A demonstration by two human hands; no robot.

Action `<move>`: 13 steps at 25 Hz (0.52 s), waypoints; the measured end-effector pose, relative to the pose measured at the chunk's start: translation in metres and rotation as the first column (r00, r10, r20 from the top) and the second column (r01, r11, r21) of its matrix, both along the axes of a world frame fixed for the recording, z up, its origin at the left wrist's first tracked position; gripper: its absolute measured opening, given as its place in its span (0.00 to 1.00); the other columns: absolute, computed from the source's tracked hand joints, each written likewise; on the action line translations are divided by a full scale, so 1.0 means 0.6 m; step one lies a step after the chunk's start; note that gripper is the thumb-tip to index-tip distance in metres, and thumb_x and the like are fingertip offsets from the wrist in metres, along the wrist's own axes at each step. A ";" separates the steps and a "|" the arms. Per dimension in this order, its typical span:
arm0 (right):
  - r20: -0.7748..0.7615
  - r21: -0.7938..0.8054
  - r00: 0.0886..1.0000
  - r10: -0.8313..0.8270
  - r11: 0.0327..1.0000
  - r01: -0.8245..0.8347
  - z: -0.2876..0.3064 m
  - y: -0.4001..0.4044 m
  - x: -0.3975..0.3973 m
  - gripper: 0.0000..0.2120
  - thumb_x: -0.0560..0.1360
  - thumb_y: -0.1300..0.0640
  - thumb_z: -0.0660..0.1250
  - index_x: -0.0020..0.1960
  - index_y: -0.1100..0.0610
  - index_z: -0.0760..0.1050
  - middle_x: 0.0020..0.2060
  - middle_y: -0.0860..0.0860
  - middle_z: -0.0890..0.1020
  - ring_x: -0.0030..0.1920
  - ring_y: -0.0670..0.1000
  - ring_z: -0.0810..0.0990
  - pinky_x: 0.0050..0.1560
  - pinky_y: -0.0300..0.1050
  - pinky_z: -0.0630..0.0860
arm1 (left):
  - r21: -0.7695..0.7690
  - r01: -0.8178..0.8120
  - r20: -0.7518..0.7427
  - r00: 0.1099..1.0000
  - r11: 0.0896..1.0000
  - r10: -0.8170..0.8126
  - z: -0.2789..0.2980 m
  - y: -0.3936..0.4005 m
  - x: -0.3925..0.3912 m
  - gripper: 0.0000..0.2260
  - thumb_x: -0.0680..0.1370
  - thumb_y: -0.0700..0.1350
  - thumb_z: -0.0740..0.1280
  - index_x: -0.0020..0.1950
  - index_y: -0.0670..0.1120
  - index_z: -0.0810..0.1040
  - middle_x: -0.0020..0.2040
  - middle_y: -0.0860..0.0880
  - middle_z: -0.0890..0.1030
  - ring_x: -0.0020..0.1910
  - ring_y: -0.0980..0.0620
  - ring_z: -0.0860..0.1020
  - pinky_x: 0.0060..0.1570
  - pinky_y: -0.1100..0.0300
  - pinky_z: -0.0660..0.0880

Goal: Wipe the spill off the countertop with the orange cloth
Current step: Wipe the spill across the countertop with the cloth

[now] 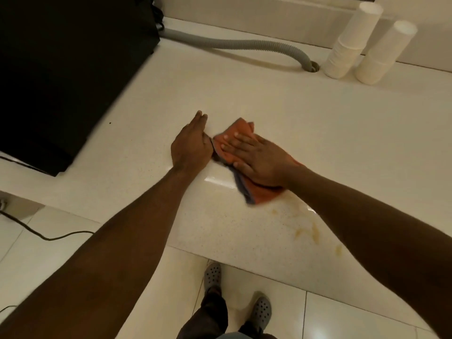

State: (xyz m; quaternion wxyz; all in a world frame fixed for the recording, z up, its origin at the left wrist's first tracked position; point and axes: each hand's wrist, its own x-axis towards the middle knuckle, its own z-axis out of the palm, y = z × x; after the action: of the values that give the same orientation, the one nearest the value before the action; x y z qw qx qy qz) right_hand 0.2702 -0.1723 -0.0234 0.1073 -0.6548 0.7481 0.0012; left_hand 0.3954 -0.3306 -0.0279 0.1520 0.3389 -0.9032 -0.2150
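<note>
The orange cloth [263, 193], with a grey-blue underside, lies folded on the white countertop [318, 133]. My right hand [256, 159] presses flat on top of it, fingers spread and pointing left. My left hand [193, 143] rests edge-down on the counter just left of the cloth, fingers together, touching the cloth's left edge. A brownish spill [305, 228] shows as streaks and drops on the counter near its front edge, below my right forearm. A wet shine lies beside the cloth.
A large black appliance [61, 69] fills the counter's left side. A grey ribbed hose [244, 44] runs along the back into a hole. Two stacks of white paper cups [367, 42] stand at the back right. Below are floor tiles, a cable and my feet.
</note>
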 end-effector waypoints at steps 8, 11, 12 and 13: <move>0.029 -0.057 0.871 -0.491 0.869 0.492 -0.008 0.010 -0.137 0.29 0.82 0.41 0.43 0.79 0.52 0.51 0.79 0.54 0.56 0.78 0.55 0.51 0.76 0.54 0.47 | -0.080 -0.063 0.079 0.994 0.995 0.070 -0.017 -0.068 0.150 0.22 0.81 0.45 0.54 0.75 0.44 0.63 0.76 0.47 0.65 0.76 0.51 0.62 0.74 0.58 0.56; 0.026 -0.079 0.896 -0.443 0.893 0.443 -0.008 -0.079 -0.064 0.27 0.83 0.45 0.44 0.79 0.52 0.50 0.79 0.53 0.55 0.79 0.55 0.50 0.76 0.54 0.46 | -0.040 -0.063 0.034 0.997 0.997 0.064 -0.017 -0.065 0.146 0.21 0.82 0.46 0.53 0.76 0.45 0.63 0.75 0.47 0.66 0.75 0.51 0.63 0.74 0.58 0.56; 0.034 -0.076 0.919 -0.394 0.915 0.395 -0.005 -0.099 -0.030 0.27 0.83 0.44 0.44 0.79 0.52 0.50 0.79 0.53 0.55 0.79 0.54 0.50 0.76 0.53 0.47 | -0.035 -0.063 0.029 0.998 0.997 0.064 -0.017 -0.066 0.145 0.21 0.82 0.46 0.53 0.76 0.45 0.64 0.75 0.46 0.67 0.75 0.50 0.63 0.74 0.58 0.56; 0.036 -0.068 0.939 -0.341 0.937 0.342 -0.004 -0.111 0.003 0.27 0.83 0.44 0.44 0.79 0.52 0.50 0.79 0.52 0.54 0.79 0.54 0.50 0.76 0.53 0.47 | -0.033 -0.064 0.025 0.998 0.997 0.065 -0.017 -0.068 0.145 0.21 0.82 0.46 0.53 0.75 0.44 0.64 0.75 0.46 0.67 0.75 0.50 0.64 0.74 0.58 0.56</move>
State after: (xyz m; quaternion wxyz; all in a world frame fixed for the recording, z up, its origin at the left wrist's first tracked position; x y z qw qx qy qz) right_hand 0.2718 -0.2389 -0.0257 0.0906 -0.5185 0.8486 -0.0527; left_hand 0.4825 -0.3715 -0.0382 0.1526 0.3683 -0.8971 -0.1907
